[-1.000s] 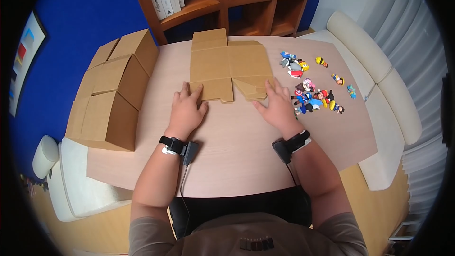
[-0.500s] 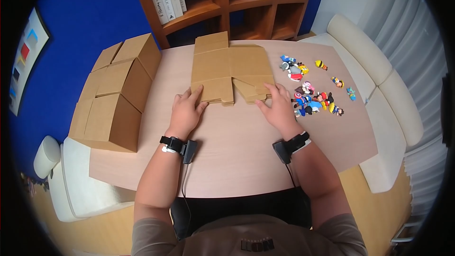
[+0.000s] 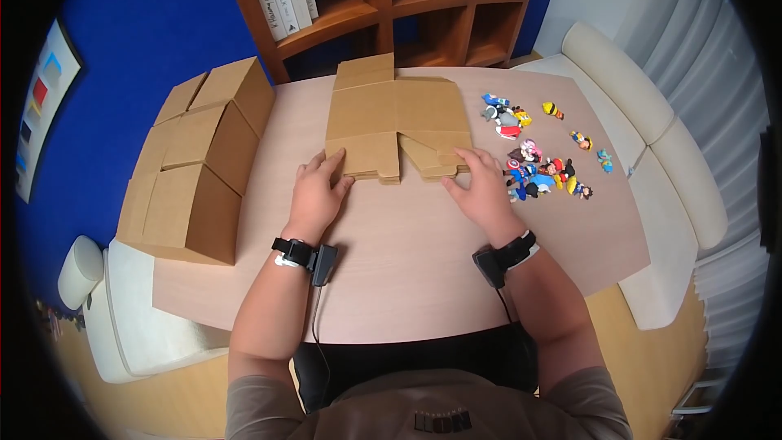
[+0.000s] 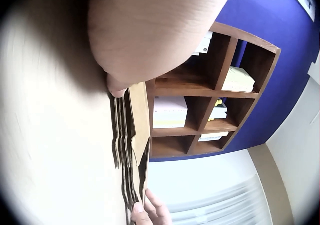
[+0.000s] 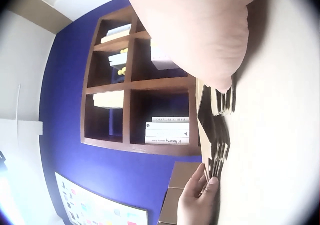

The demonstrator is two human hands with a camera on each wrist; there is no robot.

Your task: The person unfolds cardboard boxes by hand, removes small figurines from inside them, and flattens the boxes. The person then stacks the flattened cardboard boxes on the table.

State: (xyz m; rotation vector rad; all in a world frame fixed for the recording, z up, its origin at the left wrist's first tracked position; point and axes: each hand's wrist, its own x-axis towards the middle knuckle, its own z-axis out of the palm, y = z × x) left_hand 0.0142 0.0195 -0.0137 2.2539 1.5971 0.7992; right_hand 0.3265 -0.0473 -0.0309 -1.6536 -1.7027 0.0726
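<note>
The person's left hand lay at the near left corner of a stack of flattened cardboard boxes, with the thumb on top of the near flap and the other fingers loosely bent against its edge, so the hand pinched the topmost sheet. The left wrist view showed a fingertip pressed against the layered edges of the stack, several sheets thick.

The right hand sat at the near right corner of the same stack, fingers curled over the angled flap and gripping it. In the right wrist view the sheets fanned slightly apart just under that hand, and the left hand showed at their far end.

The stack lay flat on the pale wooden table, reaching away from both hands toward a wooden bookshelf. Just right of the right hand was a cluster of small toy figures. Well to the left of the left hand stood a row of assembled cardboard boxes.
</note>
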